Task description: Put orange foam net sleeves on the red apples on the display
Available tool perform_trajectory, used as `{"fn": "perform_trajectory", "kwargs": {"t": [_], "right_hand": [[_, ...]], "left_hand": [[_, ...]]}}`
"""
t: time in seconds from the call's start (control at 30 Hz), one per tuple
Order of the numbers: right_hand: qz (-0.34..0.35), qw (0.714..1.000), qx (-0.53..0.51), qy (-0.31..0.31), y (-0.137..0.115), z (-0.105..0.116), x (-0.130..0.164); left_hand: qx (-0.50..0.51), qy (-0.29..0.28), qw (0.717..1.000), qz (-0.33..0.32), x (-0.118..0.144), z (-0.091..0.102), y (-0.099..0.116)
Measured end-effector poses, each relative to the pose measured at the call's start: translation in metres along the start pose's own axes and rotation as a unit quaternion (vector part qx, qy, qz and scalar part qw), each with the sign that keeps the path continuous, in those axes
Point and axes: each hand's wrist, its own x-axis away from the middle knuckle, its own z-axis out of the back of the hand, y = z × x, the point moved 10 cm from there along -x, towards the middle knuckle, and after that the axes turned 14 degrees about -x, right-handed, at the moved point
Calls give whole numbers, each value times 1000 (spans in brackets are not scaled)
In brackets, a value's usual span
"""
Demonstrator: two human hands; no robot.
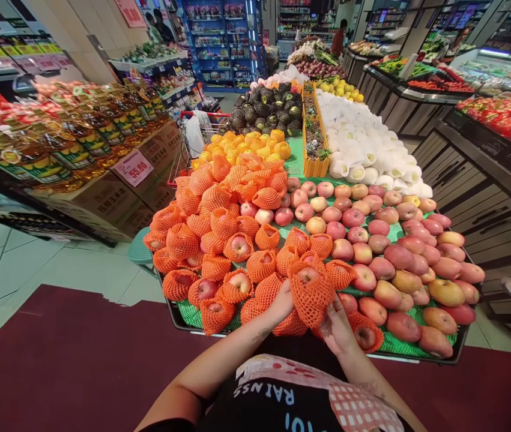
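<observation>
Both hands at the near edge of the fruit table (pixel 417 354), close together. Left hand (pixel 281 305) curled against the left side of an apple (pixel 308 275) in an orange foam net (pixel 313 297) — fingers gripping the mesh. Right hand (pixel 338 327) just below and right, fingers pinching the net's lower edge. Apple raised between the hands, above the front row, its top showing through the net's open mouth. Netted apples (pixel 219 240) heaped left; bare apples (pixel 394 252) spread right. Oil bottles (pixel 57 150) on the shelf far left.
</observation>
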Motion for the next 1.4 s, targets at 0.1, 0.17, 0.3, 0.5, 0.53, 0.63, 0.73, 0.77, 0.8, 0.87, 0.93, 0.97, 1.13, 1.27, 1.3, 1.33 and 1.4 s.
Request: {"fn": "perform_trajectory", "kwargs": {"t": [0.1,0.17,0.3,0.5,0.53,0.63,0.73,0.77,0.8,0.87,0.93,0.97,1.13,1.27,1.3,1.33,1.4], "right_hand": [[15,1000,-12,24,-5,4,-7],[17,999,-18,42,-6,5,-9],[32,997,10,65,-12,7,-11],[65,989,132,28,-24,-14,-11],[61,989,132,22,-24,-19,-11],[63,990,122,-2,-28,-33,-6],[67,988,135,-25,-31,-40,1],[63,988,140,-30,-30,-41,3],[59,988,141,-31,-29,-40,4],[57,989,138,-24,-29,-36,5],[63,989,132,-14,-31,-32,3],[66,989,131,-13,-32,-32,2],[73,988,131,-15,-34,-34,-5],[77,987,144,-14,-31,-31,-6],[72,987,145,-16,-29,-31,-5],[65,987,145,-18,-26,-30,-5],[54,988,142,-18,-21,-28,-3]], "left_hand": [[-66,9,994,-85,-7,13,27],[-126,-33,983,-130,-6,16,42],[-165,-195,958,-128,10,12,50],[-148,-140,974,-101,-5,29,39],[-151,-113,976,-110,-15,33,40],[-196,23,964,-179,-56,56,63],[-306,183,901,-245,-97,87,103],[-361,210,874,-248,-110,92,114],[-429,220,842,-242,-124,93,121],[-567,188,771,-222,-148,87,125],[-668,126,704,-206,-161,77,118],[-704,95,676,-196,-164,73,112],[-791,9,599,-125,-171,75,90],[-807,-22,586,-70,-186,74,81],[-810,-25,583,-58,-190,74,78],[-812,-27,581,-49,-194,73,76],[-813,-38,580,-40,-201,75,73]]}}
